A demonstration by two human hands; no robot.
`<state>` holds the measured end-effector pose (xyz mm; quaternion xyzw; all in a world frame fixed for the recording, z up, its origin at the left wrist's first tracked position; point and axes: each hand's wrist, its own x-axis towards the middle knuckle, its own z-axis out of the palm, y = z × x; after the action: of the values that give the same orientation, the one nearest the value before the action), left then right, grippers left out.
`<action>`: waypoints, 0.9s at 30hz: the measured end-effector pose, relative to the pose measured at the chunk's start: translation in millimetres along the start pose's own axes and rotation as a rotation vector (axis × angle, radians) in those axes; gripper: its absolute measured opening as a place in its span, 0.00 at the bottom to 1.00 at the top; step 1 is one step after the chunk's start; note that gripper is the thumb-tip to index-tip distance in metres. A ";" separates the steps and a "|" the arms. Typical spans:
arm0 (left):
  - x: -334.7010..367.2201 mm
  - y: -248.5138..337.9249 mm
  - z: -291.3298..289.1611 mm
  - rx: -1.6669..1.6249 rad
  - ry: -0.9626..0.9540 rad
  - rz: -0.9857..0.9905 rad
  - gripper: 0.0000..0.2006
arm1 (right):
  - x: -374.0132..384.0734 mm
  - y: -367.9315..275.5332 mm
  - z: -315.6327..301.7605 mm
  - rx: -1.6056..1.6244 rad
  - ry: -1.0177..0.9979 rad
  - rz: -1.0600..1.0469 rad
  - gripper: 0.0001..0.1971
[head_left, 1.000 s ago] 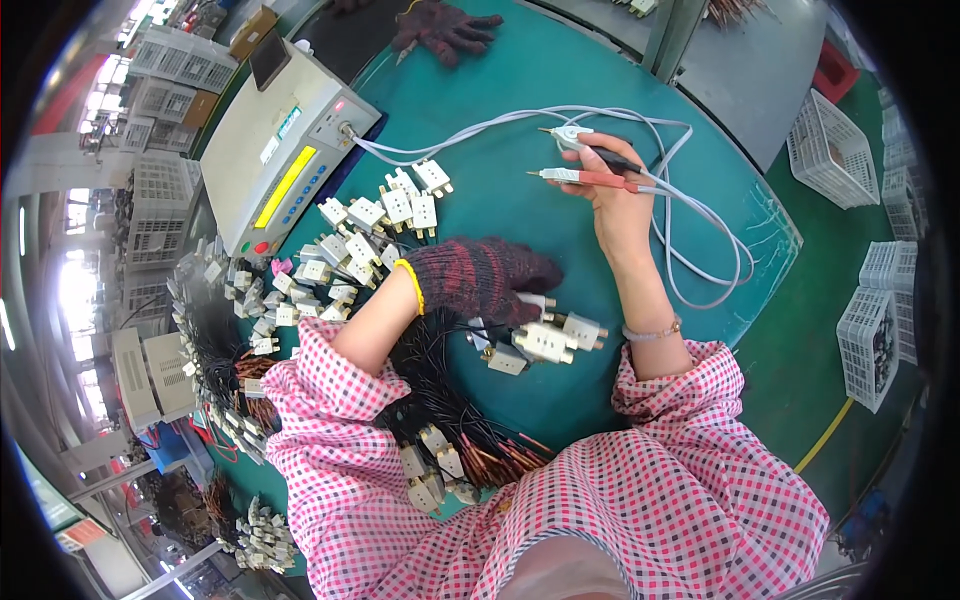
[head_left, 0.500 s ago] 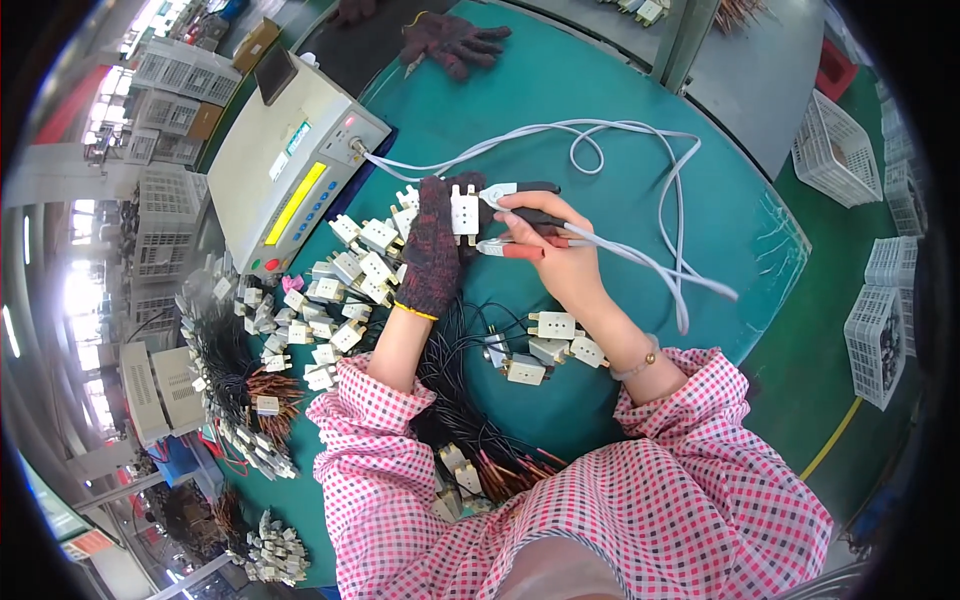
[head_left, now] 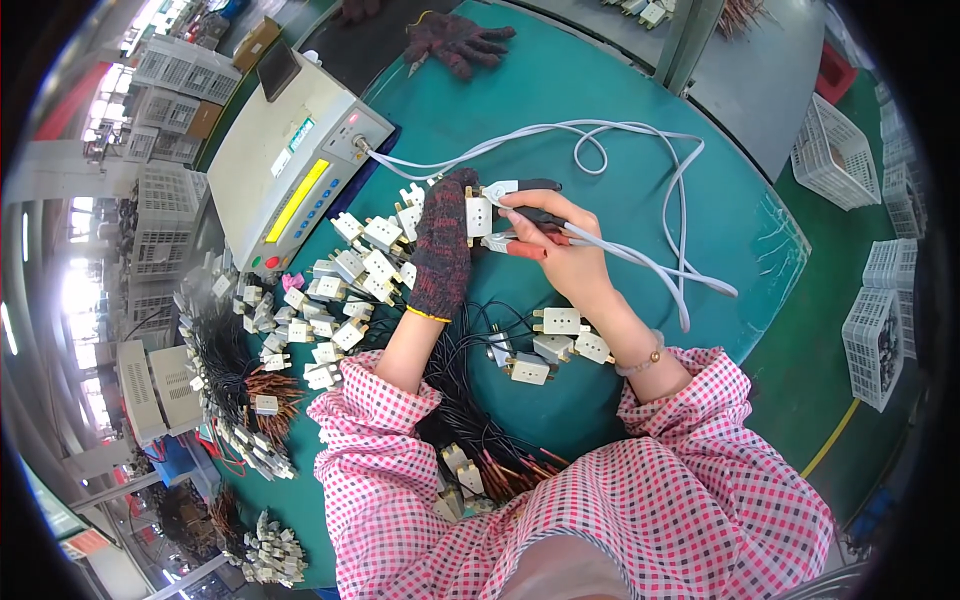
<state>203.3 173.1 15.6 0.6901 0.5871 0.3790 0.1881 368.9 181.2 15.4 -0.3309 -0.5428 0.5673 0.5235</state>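
My left hand (head_left: 443, 245), in a dark knitted glove with a yellow hem, is closed round a white plug (head_left: 479, 214) with brass pins. Bare, my right hand (head_left: 572, 250) grips a pair of clip leads: one black-handled clip (head_left: 535, 186) and one red-handled clip (head_left: 526, 249). Their metal jaws meet the plug's pins at its upper and lower ends; the exact contact is too small to make out. Grey cable (head_left: 640, 262) trails from the clips over the green table. Left of the glove lies a heap of white plugs (head_left: 345, 268) with black cords.
A cream tester (head_left: 320, 150) with a yellow display stands at the far left, the grey cable plugged into it. Several more plugs (head_left: 560, 321) lie near my right forearm. Black cords (head_left: 465, 390) bundle towards me. A spare glove (head_left: 460, 42) rests at the far edge; white crates (head_left: 838, 150) stand beyond, right.
My left hand and the plug have shifted slightly right, closer to my right hand. The clips stay at the plug's pins, and both hands keep their hold.
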 end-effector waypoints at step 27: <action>29.4 38.7 -40.1 1.162 0.270 0.126 0.22 | 13.5 -21.9 -39.0 0.285 0.217 0.028 0.09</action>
<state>200.0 184.4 77.5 0.6592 0.6749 0.0906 -0.3189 407.7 201.5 31.5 -0.3201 -0.3924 0.6066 0.6128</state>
